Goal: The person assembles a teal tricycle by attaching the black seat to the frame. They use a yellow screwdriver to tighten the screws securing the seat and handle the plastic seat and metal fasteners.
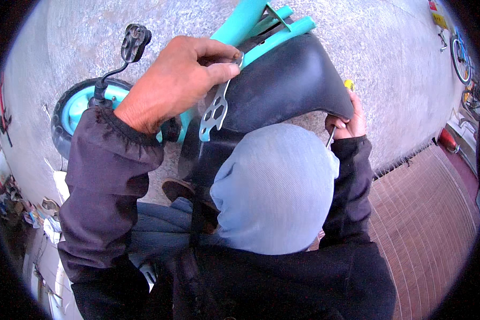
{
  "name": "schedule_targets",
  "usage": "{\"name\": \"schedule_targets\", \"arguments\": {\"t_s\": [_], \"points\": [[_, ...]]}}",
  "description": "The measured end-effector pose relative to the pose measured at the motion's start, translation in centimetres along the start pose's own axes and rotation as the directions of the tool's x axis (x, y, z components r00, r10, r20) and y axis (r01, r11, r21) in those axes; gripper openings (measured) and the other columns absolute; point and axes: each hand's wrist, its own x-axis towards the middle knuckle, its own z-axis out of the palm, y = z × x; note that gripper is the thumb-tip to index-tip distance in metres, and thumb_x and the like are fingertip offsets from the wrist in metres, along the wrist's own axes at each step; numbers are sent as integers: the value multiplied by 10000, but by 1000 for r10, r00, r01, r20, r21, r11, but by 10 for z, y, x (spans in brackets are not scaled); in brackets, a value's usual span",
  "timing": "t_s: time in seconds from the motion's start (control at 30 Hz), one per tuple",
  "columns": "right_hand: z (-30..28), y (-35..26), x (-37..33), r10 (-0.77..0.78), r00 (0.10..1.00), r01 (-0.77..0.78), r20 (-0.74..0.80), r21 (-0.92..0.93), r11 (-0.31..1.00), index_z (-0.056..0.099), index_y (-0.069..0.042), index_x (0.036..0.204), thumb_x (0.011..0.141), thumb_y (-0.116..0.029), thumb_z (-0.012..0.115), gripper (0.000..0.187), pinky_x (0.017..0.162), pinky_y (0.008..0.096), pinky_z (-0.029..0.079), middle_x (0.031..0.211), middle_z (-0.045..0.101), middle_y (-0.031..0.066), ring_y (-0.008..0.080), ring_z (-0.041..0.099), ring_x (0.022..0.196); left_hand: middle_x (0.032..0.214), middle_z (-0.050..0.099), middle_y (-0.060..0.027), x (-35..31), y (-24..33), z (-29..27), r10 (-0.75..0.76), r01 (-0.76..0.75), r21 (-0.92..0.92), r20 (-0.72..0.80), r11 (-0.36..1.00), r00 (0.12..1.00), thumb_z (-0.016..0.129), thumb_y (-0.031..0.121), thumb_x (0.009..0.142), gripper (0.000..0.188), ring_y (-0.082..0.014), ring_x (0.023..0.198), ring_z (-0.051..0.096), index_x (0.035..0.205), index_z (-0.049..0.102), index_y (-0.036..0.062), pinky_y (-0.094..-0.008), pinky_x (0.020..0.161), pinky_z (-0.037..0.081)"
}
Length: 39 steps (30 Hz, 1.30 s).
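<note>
My left hand [170, 80] is closed, pinching one end of a flat silver multi-hole wrench [215, 114] between thumb and fingers. The wrench hangs down beside a large curved black shell [288, 80], close to turquoise frame tubes [240, 24]. At the shell's right corner, my right hand [352, 120] is closed round what looks like a screwdriver. Its yellow handle end [349, 85] shows above the fingers and a thin metal shaft [331, 134] below. The shell partly hides these fingers. Where the wrench's upper end meets the frame is covered by my left hand.
A small wheel [64, 124] with a turquoise rim and a black pedal [135, 42] on a bent arm lie left. My blue-clad knee [277, 186] rises in front of me. A brown ribbed mat [421, 224] covers the lower right; a bicycle [460, 58] stands far right.
</note>
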Motion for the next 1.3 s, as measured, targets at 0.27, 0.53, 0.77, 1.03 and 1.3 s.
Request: {"name": "schedule_targets", "arguments": {"t_s": [0.27, 0.53, 0.77, 1.03, 1.3], "points": [[12, -1, 1, -3, 999, -1, 44, 90, 996, 494, -97, 790, 833, -199, 566, 132, 261, 155, 289, 583, 546, -11, 32, 367, 317, 814, 605, -98, 2, 17, 3, -29, 34, 104, -54, 994, 998, 738, 399, 639, 556, -152, 755, 532, 952, 619, -44, -275, 720, 431], [54, -15, -11, -37, 998, 31, 54, 105, 994, 485, -100, 766, 829, -193, 570, 141, 273, 160, 272, 579, 532, -16, 28, 353, 344, 776, 580, -101, -11, 37, -11, -76, 86, 190, -61, 978, 995, 718, 481, 622, 612, -161, 753, 518, 911, 610, -48, -293, 698, 422], [89, -29, -26, -19, 996, 20, 92, -3, 1000, 469, -110, 737, 819, -197, 583, 165, 311, 176, 233, 521, 442, -25, 39, 299, 352, 833, 592, -111, -28, 47, -26, -130, 132, 31, -41, 991, 991, 682, 464, 680, 592, -174, 790, 538, 976, 599, -43, -287, 721, 425], [125, -40, -34, 36, 990, -27, 140, -68, 997, 448, -100, 712, 826, -187, 574, 191, 325, 188, 230, 471, 355, -30, 45, 297, 365, 893, 605, -106, -35, 48, -35, -6, 4, -41, -61, 999, 998, 719, 418, 663, 694, -156, 817, 564, 1137, 523, -49, -276, 763, 444], [182, -35, -40, -26, 973, 73, 228, -201, 977, 440, -85, 716, 832, -154, 559, 180, 329, 179, 224, 500, 354, -36, 40, 290, 379, 764, 576, -47, -50, 45, -61, -77, 65, -108, -105, 992, 992, 697, 335, 655, 459, -121, 641, 535, 935, 579, -9, -249, 582, 425]]}}
